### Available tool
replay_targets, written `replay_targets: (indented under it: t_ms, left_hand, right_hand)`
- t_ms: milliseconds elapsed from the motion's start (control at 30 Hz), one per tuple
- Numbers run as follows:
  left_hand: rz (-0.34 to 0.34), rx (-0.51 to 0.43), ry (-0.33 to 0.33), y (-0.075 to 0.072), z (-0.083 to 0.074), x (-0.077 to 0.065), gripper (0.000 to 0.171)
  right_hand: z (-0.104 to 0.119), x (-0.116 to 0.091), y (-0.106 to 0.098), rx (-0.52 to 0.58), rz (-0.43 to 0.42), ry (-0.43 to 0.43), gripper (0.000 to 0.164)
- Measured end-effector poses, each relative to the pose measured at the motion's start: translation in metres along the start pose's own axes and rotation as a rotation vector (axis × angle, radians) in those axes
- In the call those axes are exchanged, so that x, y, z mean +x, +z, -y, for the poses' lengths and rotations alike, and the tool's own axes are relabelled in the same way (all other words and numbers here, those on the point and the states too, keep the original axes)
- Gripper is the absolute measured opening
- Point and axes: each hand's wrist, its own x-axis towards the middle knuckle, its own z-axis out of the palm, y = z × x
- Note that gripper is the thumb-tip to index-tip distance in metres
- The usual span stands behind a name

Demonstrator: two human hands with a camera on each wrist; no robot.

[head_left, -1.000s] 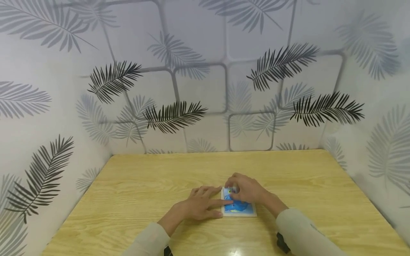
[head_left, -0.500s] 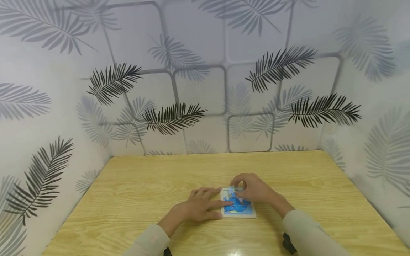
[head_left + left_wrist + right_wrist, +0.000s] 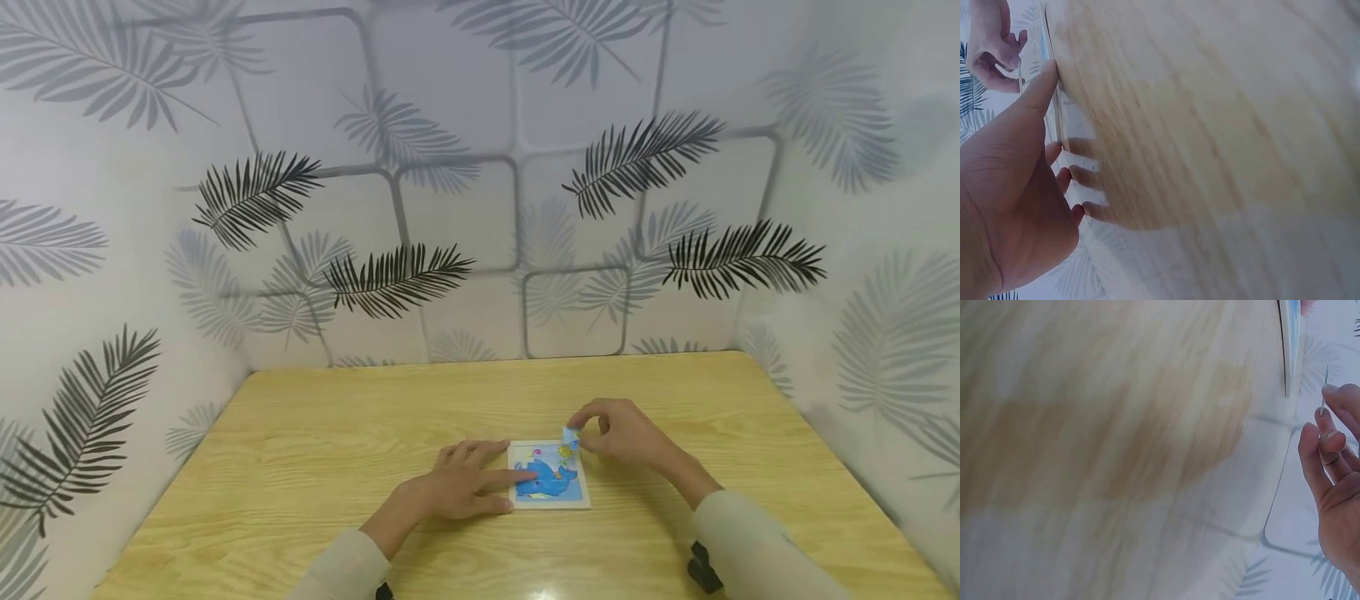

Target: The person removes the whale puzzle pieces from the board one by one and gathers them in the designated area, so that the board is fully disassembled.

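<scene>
A small square jigsaw puzzle with a white rim [image 3: 555, 505] lies on the table, its picture showing a blue whale [image 3: 550, 483]. My left hand [image 3: 467, 479] rests at its left side, fingers spread, the index finger reaching onto the whale. Over the top right corner, my right hand [image 3: 626, 435] pinches a light blue puzzle piece [image 3: 572, 437] between thumb and fingertips. In the right wrist view this piece [image 3: 1326, 378] appears edge-on as a thin slab, held apart from the puzzle. The left wrist view shows the left thumb at the puzzle's near edge.
The wood-grain table [image 3: 360, 417] spreads out around the puzzle. Behind it and on both sides stand pale walls [image 3: 480, 317] with a feather-leaf pattern. Light sleeves cover both forearms, with a dark strap part [image 3: 703, 568] under the right one.
My right hand has lifted the puzzle piece off the upper part of the puzzle and moved it right, to the top right corner. The left hand has kept its place on the puzzle.
</scene>
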Motion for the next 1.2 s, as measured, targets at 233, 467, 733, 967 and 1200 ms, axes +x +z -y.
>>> replay_targets:
  t_ms: [233, 467, 733, 967, 1200]
  left_hand:
    - [-0.030, -0.011, 0.035, -0.001, -0.002, -0.002, 0.052]
    - [-0.042, -0.028, 0.026, -0.002, -0.004, 0.000, 0.050]
    - [-0.080, -0.011, 0.036, 0.007, 0.003, 0.003, 0.050]
    - [-0.103, -0.020, 0.051, 0.009, 0.006, 0.003, 0.050]
    - [-0.078, -0.040, 0.044, -0.004, -0.007, -0.002, 0.049]
  right_hand:
    - [-0.015, -0.009, -0.007, -0.028, -0.001, 0.050, 0.020]
    - [-0.024, -0.016, -0.014, -0.058, -0.012, 0.067, 0.018]
    - [-0.030, -0.023, -0.019, -0.069, -0.007, 0.082, 0.019]
    - [-0.033, -0.026, -0.018, -0.074, 0.043, 0.057, 0.017]
    - [-0.031, -0.024, -0.022, -0.076, 0.109, 0.000, 0.017]
